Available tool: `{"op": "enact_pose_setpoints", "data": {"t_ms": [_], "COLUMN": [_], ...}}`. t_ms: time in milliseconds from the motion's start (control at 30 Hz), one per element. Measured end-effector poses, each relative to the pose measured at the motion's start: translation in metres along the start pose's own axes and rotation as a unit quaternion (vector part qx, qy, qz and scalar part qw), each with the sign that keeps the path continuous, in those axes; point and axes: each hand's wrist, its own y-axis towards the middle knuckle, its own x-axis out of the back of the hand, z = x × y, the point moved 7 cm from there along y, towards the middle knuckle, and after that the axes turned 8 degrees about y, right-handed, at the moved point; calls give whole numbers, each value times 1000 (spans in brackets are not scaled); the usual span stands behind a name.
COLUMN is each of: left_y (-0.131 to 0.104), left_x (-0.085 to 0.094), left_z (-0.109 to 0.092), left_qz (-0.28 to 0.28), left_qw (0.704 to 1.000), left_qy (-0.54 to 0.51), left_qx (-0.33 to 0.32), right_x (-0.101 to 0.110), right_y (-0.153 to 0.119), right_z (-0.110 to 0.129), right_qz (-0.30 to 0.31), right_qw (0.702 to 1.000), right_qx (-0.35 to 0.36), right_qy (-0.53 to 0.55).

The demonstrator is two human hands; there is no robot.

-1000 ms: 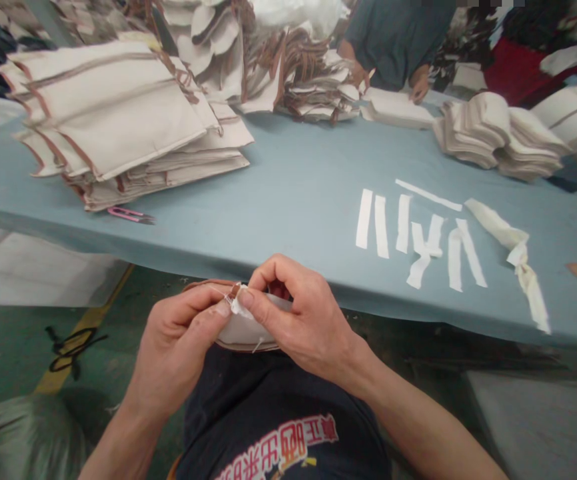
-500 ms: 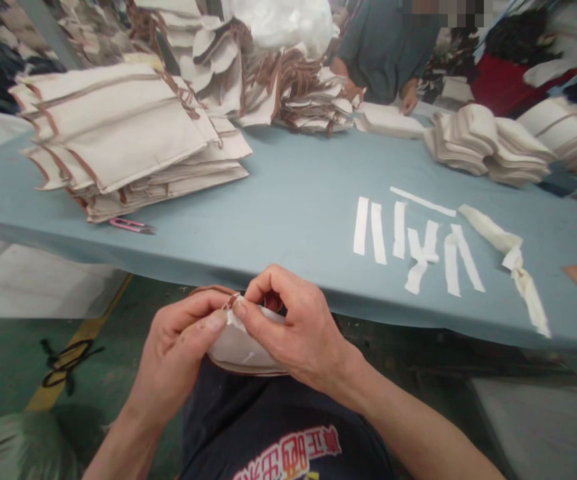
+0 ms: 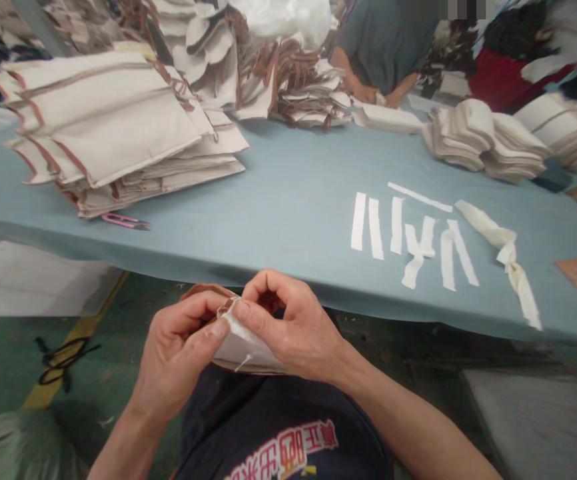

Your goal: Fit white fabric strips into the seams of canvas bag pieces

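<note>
Low in front of me, over my lap, is a white fabric piece with a brown edge binding. My left hand pinches its upper edge between thumb and forefinger. Close beside it, my right hand also pinches that edge, its thumb almost touching the left fingertips. Fine loose threads show at the brown binding between the two hands. A short white thread end hangs across the front of the fabric. The far side of the piece is hidden behind my fingers.
A blue-covered table spans ahead. On it lie stacked white, brown-bound fabric pieces, pink thread snips, white strips, a twisted cream strip and folded fabric stacks. Across the table, another person handles white fabric.
My hands stay pinched on the fabric edge with small finger shifts; the fabric tilts slightly. The view has shifted a little. Across the table, the other person's hands have come closer together.
</note>
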Motion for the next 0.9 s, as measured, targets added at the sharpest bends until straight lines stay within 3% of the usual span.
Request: {"op": "enact_pose_setpoints", "data": {"t_ms": [267, 500, 900], "left_y": [-2, -8, -7], "left_x": [-4, -9, -4], "left_z": [-3, -7, 10], "left_qz": [15, -40, -4], "left_qw": [1000, 998, 998], "left_qy": [-9, -40, -59], "left_qx": [-4, 23, -3], "right_x": [2, 1, -1], "right_y": [0, -1, -3], "right_z": [-3, -7, -14], "right_qz": [9, -1, -19], "right_qw": [998, 997, 995], "right_qx": [-33, -36, -25], "right_qy": [54, 75, 92]}}
